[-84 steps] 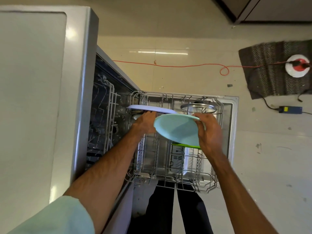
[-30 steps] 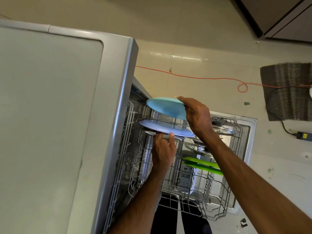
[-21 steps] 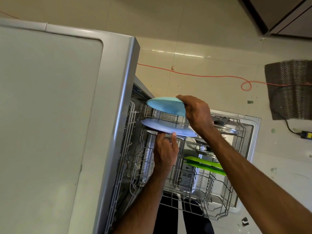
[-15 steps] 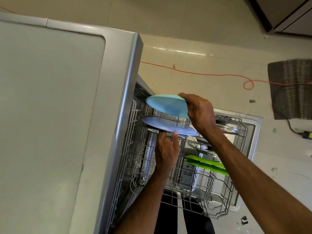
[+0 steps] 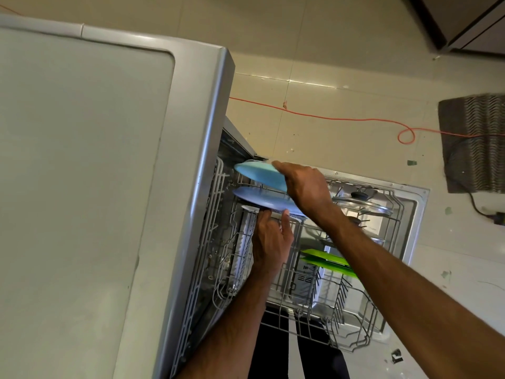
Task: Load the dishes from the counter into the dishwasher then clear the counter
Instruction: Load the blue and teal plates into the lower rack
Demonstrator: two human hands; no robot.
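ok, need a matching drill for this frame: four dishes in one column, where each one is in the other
1 light blue plate
2 lavender plate
3 green plates
4 glass lid

A slotted in the middle of the rack
B gripped by the right hand
C fingertips of the left hand touch its edge
D at the rack's far right end

Pairs: 1-B, 2-C, 3-A, 4-D

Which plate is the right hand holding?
The turquoise plate, highest in view, gripped by the right hand. The left hand touches the lavender plate below; the green dishes are untouched.
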